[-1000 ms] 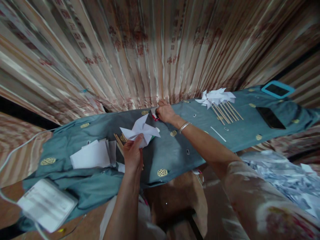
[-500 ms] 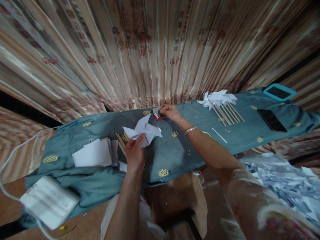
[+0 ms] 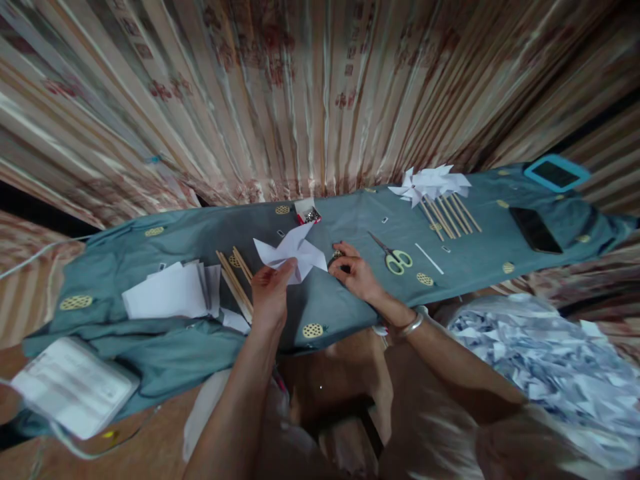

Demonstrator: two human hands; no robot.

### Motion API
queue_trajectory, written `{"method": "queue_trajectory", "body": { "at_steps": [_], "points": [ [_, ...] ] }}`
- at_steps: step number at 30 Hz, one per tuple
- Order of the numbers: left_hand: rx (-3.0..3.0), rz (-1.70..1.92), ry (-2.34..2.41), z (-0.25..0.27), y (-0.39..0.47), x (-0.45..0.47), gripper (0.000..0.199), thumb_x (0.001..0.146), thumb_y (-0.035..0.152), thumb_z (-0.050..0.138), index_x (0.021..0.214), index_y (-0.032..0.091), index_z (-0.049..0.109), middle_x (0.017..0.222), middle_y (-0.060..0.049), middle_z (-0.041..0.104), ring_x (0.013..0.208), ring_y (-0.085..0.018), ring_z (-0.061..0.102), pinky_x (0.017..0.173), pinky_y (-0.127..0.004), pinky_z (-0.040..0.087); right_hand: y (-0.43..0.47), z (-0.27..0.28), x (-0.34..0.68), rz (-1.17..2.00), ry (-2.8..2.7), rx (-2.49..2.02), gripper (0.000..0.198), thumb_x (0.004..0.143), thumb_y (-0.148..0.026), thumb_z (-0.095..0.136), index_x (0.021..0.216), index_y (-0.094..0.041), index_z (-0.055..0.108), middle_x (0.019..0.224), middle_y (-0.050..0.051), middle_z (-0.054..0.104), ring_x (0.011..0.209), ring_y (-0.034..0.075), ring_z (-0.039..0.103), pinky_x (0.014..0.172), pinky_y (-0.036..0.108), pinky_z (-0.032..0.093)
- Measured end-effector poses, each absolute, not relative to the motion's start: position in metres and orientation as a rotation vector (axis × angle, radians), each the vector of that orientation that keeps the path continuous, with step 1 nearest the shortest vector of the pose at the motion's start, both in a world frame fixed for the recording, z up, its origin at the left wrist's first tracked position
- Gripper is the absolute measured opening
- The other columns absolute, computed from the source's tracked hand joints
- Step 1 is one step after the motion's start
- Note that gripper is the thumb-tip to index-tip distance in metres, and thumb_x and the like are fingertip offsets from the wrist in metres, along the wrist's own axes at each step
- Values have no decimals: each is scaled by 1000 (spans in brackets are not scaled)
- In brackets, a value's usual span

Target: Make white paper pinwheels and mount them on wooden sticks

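Note:
My left hand [image 3: 273, 288] pinches a white folded-paper pinwheel [image 3: 295, 255] near its centre, thumb on top. To the right of it, my right hand [image 3: 356, 272] is close to the pinwheel's right tip, with thumb and fingers drawn together; whatever sits between them is too small to make out. Behind the pinwheel stands an open red and white box [image 3: 310, 215] holding small shiny metal pieces. Wooden sticks [image 3: 231, 280] lie just left of my left hand. Green-handled scissors [image 3: 397, 260] rest to the right of my right hand.
A stack of white paper sheets [image 3: 167, 293] lies at left, near a white box-shaped device [image 3: 75, 387] with a cable. Finished pinwheels [image 3: 434, 183] on sticks, a paper strip [image 3: 429, 258], a phone [image 3: 535, 230] and a blue-framed device [image 3: 557, 173] are at right. Paper pieces [image 3: 540, 360] heap below the table.
My right hand has come away from the red and white box, back towards me and close to the pinwheel. The scissors now show fully. My left hand still holds the pinwheel.

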State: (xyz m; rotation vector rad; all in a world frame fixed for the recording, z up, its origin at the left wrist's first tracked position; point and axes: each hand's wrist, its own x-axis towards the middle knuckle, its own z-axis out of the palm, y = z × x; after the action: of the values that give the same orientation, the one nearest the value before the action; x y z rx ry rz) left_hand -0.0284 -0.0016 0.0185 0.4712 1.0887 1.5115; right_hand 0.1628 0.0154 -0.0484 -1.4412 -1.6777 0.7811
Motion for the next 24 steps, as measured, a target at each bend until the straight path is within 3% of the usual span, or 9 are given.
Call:
{"method": "queue_trajectory", "body": {
  "at_steps": [8,14,20,24],
  "points": [
    [566,1445,1130,7,-4,-21,28,47,29,90,69,17,75,72,-1,75,66,-13,65,69,-25,50,7,-50,189,681,-1816,-1421,9,80,-21,67,81,-25,74,139,9,59,142,29,42,117,52,31],
    [601,1452,1151,4,-2,-17,23,47,25,90,59,18,71,69,-1,74,63,-13,65,65,-24,50,6,-36,196,705,-1815,-1387,14,86,-27,62,92,-25,75,126,10,66,125,25,58,111,45,41],
    [612,1438,1150,0,-2,-13,26,47,28,91,63,17,73,71,-2,74,65,-14,65,67,-25,50,6,-35,174,574,-1911,-1415,8,82,-24,67,78,-23,73,127,10,65,130,29,52,113,49,37],
    [591,1422,1124,0,-2,-12,29,46,29,92,65,17,75,71,-2,75,65,-14,65,68,-26,51,3,-39,172,540,-1925,-1384,12,84,-19,62,80,-23,73,127,10,65,129,28,53,113,49,38]
  ]
}}
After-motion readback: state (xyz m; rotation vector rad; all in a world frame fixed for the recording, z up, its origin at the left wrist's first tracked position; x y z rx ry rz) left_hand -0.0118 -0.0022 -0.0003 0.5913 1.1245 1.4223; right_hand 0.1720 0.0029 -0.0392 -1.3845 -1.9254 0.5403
